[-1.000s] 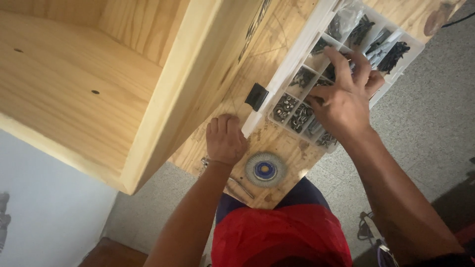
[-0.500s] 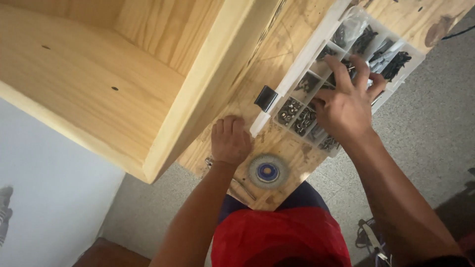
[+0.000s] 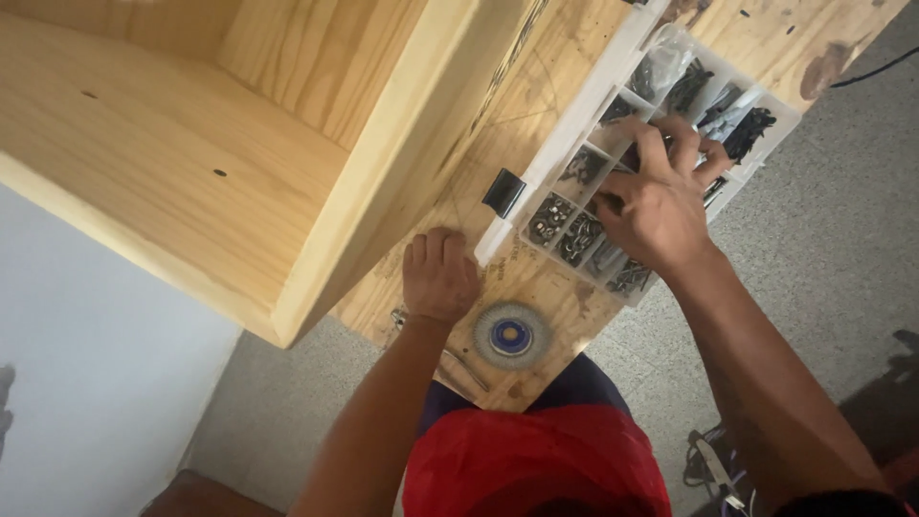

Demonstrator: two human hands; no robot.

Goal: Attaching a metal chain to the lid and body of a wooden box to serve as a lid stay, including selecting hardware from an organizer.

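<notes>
Clear plastic organiser box (image 3: pixel 766 110) is sitting on the plywood bench (image 3: pixel 565 57); right hand (image 3: pixel 661 206) is digging in its middle compartments, fingers curled, grip hidden. Left hand (image 3: pixel 438 278) is resting closed beside the pine cabinet (image 3: pixel 239 144), likely bracing. Wire wheel (image 3: pixel 510 335) nearby.

Compartment box (image 3: pixel 574 115) lies on the workbench (image 3: pixel 565 287), right of the cabinet (image 3: pixel 191 144).

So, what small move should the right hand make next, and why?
Probably close the fingers on one fastener and lift it out. The right hand is spread over the parts organizer, fingertips in a compartment, while the left hand rests on the workbench.
</notes>
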